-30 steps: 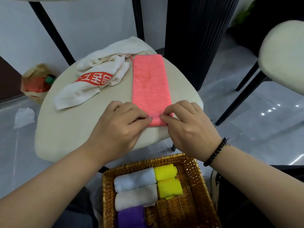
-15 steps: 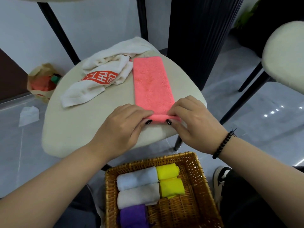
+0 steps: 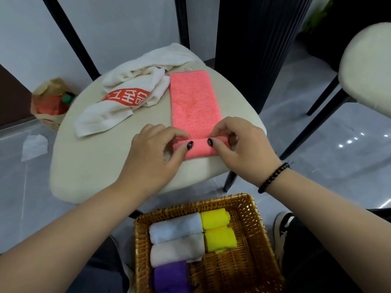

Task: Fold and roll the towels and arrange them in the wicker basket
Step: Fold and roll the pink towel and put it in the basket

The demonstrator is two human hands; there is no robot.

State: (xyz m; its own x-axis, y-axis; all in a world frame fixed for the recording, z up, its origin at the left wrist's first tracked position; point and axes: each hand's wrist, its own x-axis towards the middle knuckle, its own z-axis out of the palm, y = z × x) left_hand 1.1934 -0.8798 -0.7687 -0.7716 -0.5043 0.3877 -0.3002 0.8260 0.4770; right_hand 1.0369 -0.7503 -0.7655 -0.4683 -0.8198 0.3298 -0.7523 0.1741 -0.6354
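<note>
Left hand: the left hand [image 3: 154, 153] comes in from the lower left, palm down, fingers curled over the near left end of the roll, thumb with dark nail polish pressing on its front; it grips the rolled part
Right hand: the right hand [image 3: 243, 149] comes in from the lower right with a black bead bracelet [image 3: 273, 177] at the wrist, fingers arched over the right end of the roll, thumb tip on its front; it pinches the roll
Pink towel: the folded coral-pink terry towel [image 3: 193, 102] lies as a long narrow strip on the cream round padded stool seat [image 3: 88, 161]; its near end is wound into a short tight roll between both hands, the rest flat
Direction: the strip's long axis runs away from the person toward the far rim of the seat, tilted slightly left at the far end; the roll's axis runs across, left to right
White towel: a crumpled white towel with a red printed band [image 3: 127, 98] lies on the seat just left of the pink strip, touching its far left edge
Basket: the square brown wicker basket [image 3: 249, 229] sits on the floor below the stool, near the person; inside lie a pale blue rolled towel [image 3: 175, 228], a white rolled towel [image 3: 176, 249], a purple rolled towel [image 3: 169, 278] and two yellow rolled towels [image 3: 218, 229] side by side
Floor: a brown paper bag [image 3: 50, 102] stands left of the stool
</note>
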